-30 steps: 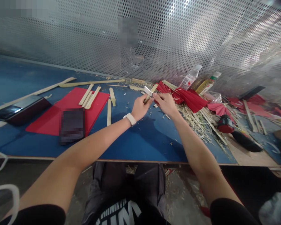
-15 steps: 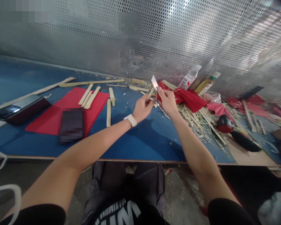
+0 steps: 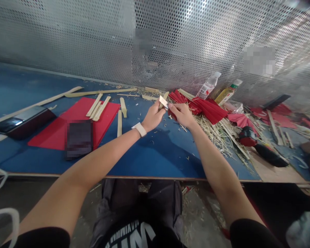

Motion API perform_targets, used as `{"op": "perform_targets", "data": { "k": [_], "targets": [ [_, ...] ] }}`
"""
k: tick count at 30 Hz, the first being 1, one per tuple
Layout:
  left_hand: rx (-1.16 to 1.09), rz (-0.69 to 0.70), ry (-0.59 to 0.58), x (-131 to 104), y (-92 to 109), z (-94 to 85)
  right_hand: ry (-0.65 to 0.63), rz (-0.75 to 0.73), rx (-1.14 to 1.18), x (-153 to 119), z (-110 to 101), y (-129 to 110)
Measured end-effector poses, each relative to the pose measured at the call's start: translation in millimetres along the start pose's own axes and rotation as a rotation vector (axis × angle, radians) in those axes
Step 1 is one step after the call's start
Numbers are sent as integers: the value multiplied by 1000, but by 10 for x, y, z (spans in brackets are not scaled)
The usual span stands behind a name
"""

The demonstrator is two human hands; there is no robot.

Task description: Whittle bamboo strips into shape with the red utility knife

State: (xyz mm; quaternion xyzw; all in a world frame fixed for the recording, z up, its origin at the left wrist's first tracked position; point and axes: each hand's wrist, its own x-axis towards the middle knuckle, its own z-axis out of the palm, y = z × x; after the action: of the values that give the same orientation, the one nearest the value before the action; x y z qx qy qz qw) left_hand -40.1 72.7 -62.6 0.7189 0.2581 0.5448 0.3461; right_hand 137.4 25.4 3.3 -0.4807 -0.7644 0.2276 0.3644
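While the left hand [image 3: 153, 117] is pinching a bamboo strip [image 3: 166, 94] above the blue table [image 3: 155, 155], the curled right hand [image 3: 183, 113] is gripping a knife [image 3: 163, 101], apparently whittling; another stroke would be needing firm bracing.

Pale strips [image 3: 120, 122] on blue table [image 3: 155, 158]

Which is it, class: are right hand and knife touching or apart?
Touching: the head view shows the right hand closed around one end of the knife.
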Motion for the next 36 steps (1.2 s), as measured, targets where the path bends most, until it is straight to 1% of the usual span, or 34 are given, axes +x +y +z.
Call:
{"op": "perform_targets", "data": {
  "k": [3,6,11,13,19,23,31,36],
  "targets": [
    [-21,-13,-57,-19,32,-20,-38,-25,-24,9,12,1],
    [-25,3,-102,-37,63,-43,-90,-37,-38,17,6,7],
    [48,53,-161,-43,24,-41,-133,32,-43,-2,-63,-5],
    [52,72,-168,-43,-10,-27,-140,40,-68,-5,-92,-2],
    [11,64,-200,-28,-100,-12,-94,-8,-129,21,-99,47],
    [9,54,-217,-16,-140,-25,-52,-32,-114,31,-65,69],
    [100,107,-173,-26,-125,-40,-5,8,-41,26,-10,110],
    [141,105,-152,-29,-110,-62,11,8,-77,25,-2,99]
  ]
}}
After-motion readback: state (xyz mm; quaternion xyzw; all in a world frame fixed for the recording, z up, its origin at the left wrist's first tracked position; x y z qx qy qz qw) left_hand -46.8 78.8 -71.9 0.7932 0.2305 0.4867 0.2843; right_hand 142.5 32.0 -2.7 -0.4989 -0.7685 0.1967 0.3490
